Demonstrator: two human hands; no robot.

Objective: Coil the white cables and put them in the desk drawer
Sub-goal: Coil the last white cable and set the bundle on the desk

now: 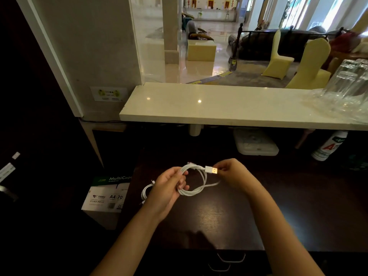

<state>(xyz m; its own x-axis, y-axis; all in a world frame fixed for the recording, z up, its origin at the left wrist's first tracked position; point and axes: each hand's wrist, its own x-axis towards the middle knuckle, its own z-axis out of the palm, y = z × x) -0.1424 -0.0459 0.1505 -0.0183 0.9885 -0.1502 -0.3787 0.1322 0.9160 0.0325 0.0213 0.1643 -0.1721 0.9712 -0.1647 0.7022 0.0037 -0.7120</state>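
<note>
You're mid-coil: your left hand [169, 188] grips the white cable [196, 183] loops above the tabletop [219, 212], your right hand [233, 172] pinches its USB plug [211, 169] (second cable lies beside). Next, tuck that end, then open the drawer [231, 257].

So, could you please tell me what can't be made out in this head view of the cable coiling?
- Second white cable: mostly hidden behind the left hand; its length is unclear.
- Coiled cable: its far plug is too small to identify.
- Drawer handles: dim at the bottom edge; whether the drawers are open is unclear.
- Right hand: its fingertips on the USB plug are hidden.
</note>
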